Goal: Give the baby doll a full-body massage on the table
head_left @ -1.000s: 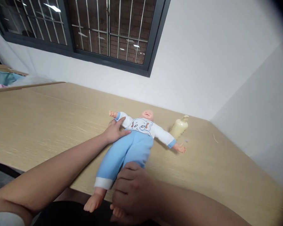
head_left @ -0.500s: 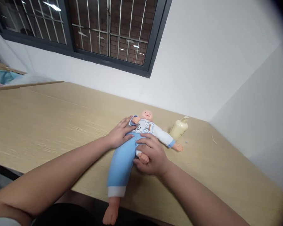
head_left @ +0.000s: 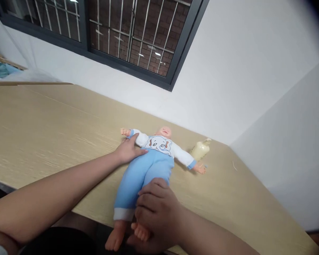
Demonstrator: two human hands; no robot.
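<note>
A baby doll (head_left: 159,164) lies on its back, wearing a white top with an elephant face and light blue trousers. My left hand (head_left: 129,148) rests against its side below the outstretched arm, thumb and forefinger spread; the other fingers are partly hidden. Around the lower part of the doll's leg on the right, my right hand (head_left: 159,209) is closed, with the bare foot sticking out beneath the fingers. The leg on the left lies straight, its foot past the table's front edge. A cream-coloured bottle (head_left: 200,149) lies beyond the doll's arm on the right.
The wooden table (head_left: 55,124) meets a white wall (head_left: 241,71) at the back and right. A barred window (head_left: 133,35) is above. At the far left sits a box (head_left: 7,84) with cloth and clear plastic. A thin pale strip (head_left: 234,165) lies to the right.
My right hand has moved toward me with the doll's leg, which was bent up and now stretches out. The doll's arm by my left hand has swung outward from the chest.
</note>
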